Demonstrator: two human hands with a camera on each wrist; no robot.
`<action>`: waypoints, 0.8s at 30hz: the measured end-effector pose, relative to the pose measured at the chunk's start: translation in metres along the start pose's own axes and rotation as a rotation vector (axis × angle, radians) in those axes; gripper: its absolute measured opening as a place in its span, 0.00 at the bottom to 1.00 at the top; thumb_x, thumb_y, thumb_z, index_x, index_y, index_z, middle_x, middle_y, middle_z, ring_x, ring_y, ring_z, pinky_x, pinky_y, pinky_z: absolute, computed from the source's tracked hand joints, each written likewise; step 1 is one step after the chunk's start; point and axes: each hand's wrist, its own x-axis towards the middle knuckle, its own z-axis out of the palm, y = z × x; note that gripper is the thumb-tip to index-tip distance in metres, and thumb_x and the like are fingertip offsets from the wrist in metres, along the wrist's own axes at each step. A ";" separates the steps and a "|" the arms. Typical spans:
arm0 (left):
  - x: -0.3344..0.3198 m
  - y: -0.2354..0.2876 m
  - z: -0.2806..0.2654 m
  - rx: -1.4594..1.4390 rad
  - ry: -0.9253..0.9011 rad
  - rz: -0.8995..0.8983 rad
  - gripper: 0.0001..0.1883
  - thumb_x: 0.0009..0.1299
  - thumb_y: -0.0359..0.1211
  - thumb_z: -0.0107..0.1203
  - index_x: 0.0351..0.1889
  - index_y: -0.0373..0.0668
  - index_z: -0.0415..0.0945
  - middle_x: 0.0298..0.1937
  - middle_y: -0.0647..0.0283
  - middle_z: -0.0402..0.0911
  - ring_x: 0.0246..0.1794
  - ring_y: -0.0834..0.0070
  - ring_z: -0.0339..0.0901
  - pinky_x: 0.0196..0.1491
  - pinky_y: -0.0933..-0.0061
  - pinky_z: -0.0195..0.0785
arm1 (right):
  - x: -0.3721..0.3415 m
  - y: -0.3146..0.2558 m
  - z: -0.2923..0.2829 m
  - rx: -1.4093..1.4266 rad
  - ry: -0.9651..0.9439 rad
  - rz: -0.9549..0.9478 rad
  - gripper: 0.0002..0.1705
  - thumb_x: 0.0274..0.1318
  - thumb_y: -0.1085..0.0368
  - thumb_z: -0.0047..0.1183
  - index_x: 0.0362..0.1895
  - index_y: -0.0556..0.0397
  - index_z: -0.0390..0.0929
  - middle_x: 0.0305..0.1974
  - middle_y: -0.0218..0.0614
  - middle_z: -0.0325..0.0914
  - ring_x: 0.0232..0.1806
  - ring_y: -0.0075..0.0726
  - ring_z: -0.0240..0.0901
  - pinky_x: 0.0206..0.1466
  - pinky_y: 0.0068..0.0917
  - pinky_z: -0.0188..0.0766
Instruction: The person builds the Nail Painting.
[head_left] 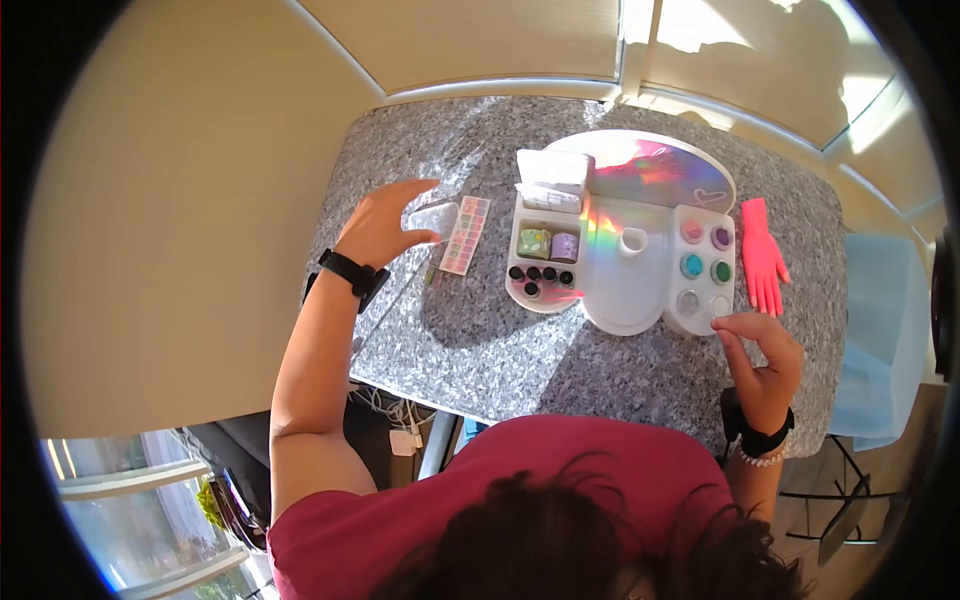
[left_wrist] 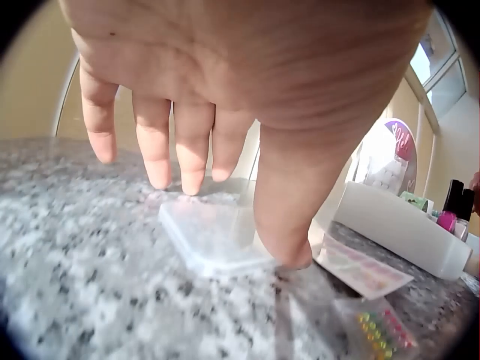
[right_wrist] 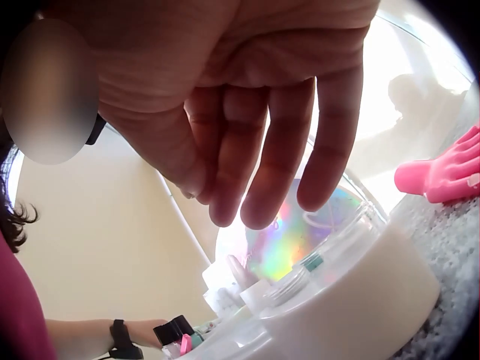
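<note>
Over a clear flat plastic case (head_left: 432, 219) on the granite tabletop, my left hand (head_left: 380, 222) spreads its fingers, straight and apart. In the left wrist view the thumb tip overlaps the edge of the case (left_wrist: 214, 232), with the fingertips near its far side. A sticker sheet (head_left: 466, 236) lies to the right of it, and a small packet of coloured gems (left_wrist: 382, 330) is near. My right hand (head_left: 765, 362) hangs at the front right corner of a white nail kit (head_left: 627, 290), beside a pale pot (head_left: 719, 306). Its fingers curve loosely; nothing shows between them.
Several small pots, including a teal one (head_left: 692, 265), fill the kit's right side. Black-capped bottles (head_left: 533, 274) and two rolls, one green (head_left: 534, 243), sit on its left. A pink practice hand (head_left: 763, 258) lies right of the kit. A blue-covered chair (head_left: 880, 340) stands beyond the table.
</note>
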 end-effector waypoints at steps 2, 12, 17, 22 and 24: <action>-0.010 -0.012 0.010 -0.067 0.006 -0.011 0.41 0.64 0.41 0.82 0.77 0.53 0.80 0.79 0.55 0.81 0.80 0.52 0.75 0.82 0.50 0.67 | 0.003 -0.003 0.005 0.020 -0.004 -0.026 0.11 0.57 0.80 0.73 0.43 0.57 0.92 0.42 0.40 0.94 0.44 0.43 0.91 0.51 0.35 0.83; -0.019 0.013 0.004 -0.233 0.234 -0.070 0.20 0.67 0.32 0.80 0.56 0.44 0.90 0.54 0.59 0.90 0.52 0.66 0.90 0.57 0.63 0.82 | 0.084 -0.047 0.041 0.047 -0.148 -0.295 0.11 0.60 0.73 0.74 0.47 0.52 0.92 0.43 0.43 0.93 0.43 0.46 0.91 0.50 0.37 0.84; -0.035 0.085 0.003 -0.824 0.405 0.140 0.14 0.69 0.17 0.75 0.51 0.35 0.87 0.53 0.63 0.86 0.53 0.72 0.90 0.56 0.71 0.88 | 0.124 -0.055 0.098 0.158 -0.254 -0.302 0.14 0.69 0.60 0.67 0.52 0.55 0.90 0.44 0.45 0.92 0.45 0.48 0.91 0.50 0.39 0.83; -0.030 0.107 0.008 -0.771 0.392 0.172 0.19 0.67 0.25 0.80 0.54 0.38 0.87 0.52 0.60 0.88 0.53 0.69 0.92 0.57 0.66 0.88 | 0.145 -0.062 0.118 0.190 -0.292 -0.252 0.12 0.72 0.64 0.61 0.54 0.55 0.89 0.42 0.49 0.90 0.44 0.60 0.87 0.49 0.49 0.81; -0.020 0.092 0.015 -0.423 0.458 0.104 0.28 0.60 0.38 0.85 0.56 0.42 0.87 0.53 0.54 0.91 0.53 0.60 0.92 0.59 0.60 0.85 | 0.142 -0.045 0.136 0.122 -0.202 -0.296 0.13 0.73 0.65 0.59 0.55 0.54 0.88 0.43 0.50 0.90 0.45 0.60 0.88 0.50 0.50 0.82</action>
